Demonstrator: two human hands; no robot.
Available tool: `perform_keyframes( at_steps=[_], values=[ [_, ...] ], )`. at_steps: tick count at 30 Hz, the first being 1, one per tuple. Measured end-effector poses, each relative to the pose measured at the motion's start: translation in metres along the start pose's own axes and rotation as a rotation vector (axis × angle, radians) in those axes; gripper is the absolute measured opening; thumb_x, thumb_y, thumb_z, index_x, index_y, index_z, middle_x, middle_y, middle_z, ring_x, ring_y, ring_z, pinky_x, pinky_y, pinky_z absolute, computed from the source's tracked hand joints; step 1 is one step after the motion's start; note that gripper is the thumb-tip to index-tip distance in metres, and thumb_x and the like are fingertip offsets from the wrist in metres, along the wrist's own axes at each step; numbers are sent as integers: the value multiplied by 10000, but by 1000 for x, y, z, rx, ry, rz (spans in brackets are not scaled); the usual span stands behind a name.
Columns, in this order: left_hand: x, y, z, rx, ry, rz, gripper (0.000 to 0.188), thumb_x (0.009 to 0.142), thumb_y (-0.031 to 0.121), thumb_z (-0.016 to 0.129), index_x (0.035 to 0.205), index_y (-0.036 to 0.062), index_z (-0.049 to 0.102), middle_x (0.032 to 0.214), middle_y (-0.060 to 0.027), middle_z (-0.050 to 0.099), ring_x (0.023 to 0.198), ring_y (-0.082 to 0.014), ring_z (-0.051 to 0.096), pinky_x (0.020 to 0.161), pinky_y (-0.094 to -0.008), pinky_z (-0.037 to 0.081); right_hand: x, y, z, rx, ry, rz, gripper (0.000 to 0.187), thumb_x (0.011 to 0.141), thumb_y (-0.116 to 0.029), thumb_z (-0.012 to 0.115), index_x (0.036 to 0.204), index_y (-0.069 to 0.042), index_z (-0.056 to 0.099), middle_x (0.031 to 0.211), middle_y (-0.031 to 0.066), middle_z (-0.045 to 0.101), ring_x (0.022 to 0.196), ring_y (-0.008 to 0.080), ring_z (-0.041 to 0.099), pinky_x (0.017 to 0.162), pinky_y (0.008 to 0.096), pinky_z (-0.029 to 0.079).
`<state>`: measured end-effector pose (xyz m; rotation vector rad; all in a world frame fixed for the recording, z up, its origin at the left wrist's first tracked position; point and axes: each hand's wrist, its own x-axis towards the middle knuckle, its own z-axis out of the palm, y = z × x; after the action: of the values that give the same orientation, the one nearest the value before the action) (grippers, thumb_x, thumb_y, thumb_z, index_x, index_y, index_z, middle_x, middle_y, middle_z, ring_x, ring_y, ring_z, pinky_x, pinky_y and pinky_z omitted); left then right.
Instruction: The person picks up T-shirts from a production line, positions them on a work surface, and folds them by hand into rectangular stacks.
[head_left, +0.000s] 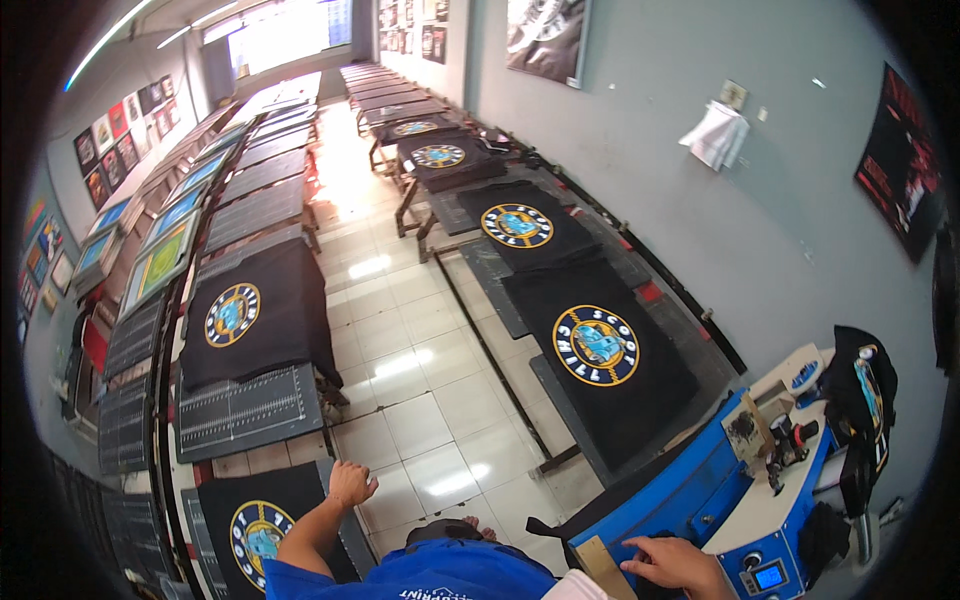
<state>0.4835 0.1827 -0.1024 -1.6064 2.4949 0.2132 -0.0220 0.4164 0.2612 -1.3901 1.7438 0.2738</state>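
My left hand (352, 484) is beside a black T-shirt (215, 500) spread on a board at the lower left, its fingers loosely apart with nothing in them. A round yellow, white and blue print (262, 545) marks that shirt, partly covered by my forearm. At the lower right my right hand (672, 562) has its fingers stretched out by a pale wooden strip (603, 565) on a blue machine (690, 490). It holds nothing that I can see; whether it touches the strip I cannot tell. A control box (757, 560) with a knob and lit display sits right of it.
More black shirts with the same print lie on boards to the right (635, 400) and left (255, 345). Long rows of boards run toward a bright window (290, 40). A tiled aisle (410, 400) lies between them. Framed screens (165, 255) stand along the left.
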Motion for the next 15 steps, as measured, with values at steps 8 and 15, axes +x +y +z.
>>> perform_keyframes(
  at_steps=[8, 15],
  values=[
    [2, 1, 6, 5, 51, -9, 359, 820, 419, 611, 783, 84, 734, 833, -121, 710, 882, -285, 649, 841, -424, 421, 9, 35, 14, 1, -44, -48, 607, 950, -553, 530, 1347, -93, 524, 1076, 225, 686, 1018, 418, 646, 863, 480, 514],
    [9, 7, 20, 44, 78, 47, 342, 793, 381, 639, 771, 51, 725, 763, -157, 665, 861, -327, 623, 862, -466, 412, 3, 38, 10, -30, -94, -17, 646, 948, -593, 488, 1286, -49, 568, 1100, 270, 662, 1027, 450, 630, 871, 511, 503]
  ],
)
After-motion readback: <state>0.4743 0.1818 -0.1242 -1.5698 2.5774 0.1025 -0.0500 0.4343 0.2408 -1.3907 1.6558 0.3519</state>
